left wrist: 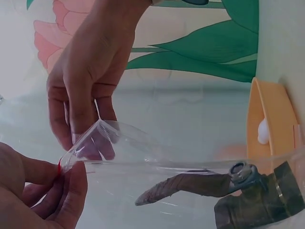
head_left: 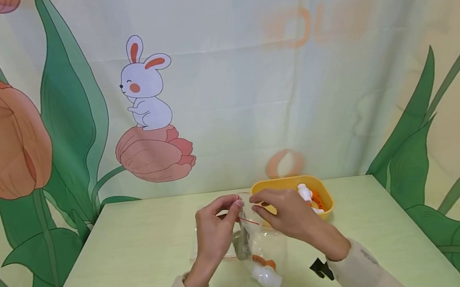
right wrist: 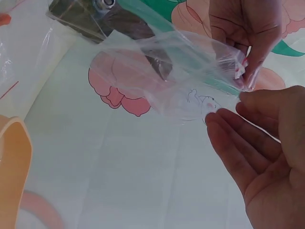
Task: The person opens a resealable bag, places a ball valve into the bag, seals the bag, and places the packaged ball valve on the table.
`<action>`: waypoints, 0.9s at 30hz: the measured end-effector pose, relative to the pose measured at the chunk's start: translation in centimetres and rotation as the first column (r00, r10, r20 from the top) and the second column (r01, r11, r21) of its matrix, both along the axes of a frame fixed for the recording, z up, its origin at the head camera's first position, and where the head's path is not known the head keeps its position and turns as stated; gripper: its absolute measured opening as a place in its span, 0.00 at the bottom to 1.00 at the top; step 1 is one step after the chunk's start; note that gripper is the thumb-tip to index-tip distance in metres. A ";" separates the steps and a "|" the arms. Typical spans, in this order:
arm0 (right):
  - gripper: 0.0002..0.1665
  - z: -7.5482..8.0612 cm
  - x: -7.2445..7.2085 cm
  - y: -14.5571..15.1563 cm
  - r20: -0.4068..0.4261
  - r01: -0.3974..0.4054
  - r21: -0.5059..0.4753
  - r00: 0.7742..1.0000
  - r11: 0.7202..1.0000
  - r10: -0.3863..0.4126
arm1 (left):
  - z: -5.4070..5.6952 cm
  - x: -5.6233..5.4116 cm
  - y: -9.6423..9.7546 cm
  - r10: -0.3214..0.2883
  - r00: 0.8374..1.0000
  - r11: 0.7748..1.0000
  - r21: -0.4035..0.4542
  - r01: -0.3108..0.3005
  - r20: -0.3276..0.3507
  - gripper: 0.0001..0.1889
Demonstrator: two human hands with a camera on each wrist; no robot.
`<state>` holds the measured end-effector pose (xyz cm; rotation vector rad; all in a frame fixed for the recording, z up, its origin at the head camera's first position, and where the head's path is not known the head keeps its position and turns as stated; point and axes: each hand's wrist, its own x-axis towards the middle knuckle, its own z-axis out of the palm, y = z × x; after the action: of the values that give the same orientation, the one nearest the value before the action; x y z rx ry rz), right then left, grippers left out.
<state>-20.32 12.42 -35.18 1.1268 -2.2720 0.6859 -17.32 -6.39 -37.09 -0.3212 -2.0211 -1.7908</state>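
Note:
Between the fingertips and thumb of my left hand [head_left: 217, 231] is the top edge of a clear zip bag [head_left: 249, 212] with a red strip. Inside hangs a dark grey-brown valve-like piece [left wrist: 257, 195] with a lever-like arm and a metal nut. My right hand [head_left: 287, 211] is at the bag's other upper side, its thumb and fingers apart. Its fingertips [right wrist: 214, 121] seem to touch the plastic. Below the hands, a white plastic fitting [head_left: 267, 277] and an orange piece [head_left: 265, 261] lie near the table's front, apparently in another clear bag.
A yellow tray [head_left: 327, 199] behind the right hand holds white fittings [head_left: 304, 192] and orange pieces. Another clear bag with a red strip lies flat on the pale green table [head_left: 141, 251], partly under the left hand. A printed curtain [head_left: 225, 93] hangs behind.

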 end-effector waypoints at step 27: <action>0.09 -2.7 3.0 -1.7 0.259 0.281 -0.259 0.942 0.924 -0.214 | 0.5 0.0 0.8 0.136 0.990 0.981 0.146 -0.128 -0.043 0.10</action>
<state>-17.34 10.71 -37.87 0.6322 -2.3438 1.0488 -17.37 -5.62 -36.57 -0.1841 -1.8219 -1.8136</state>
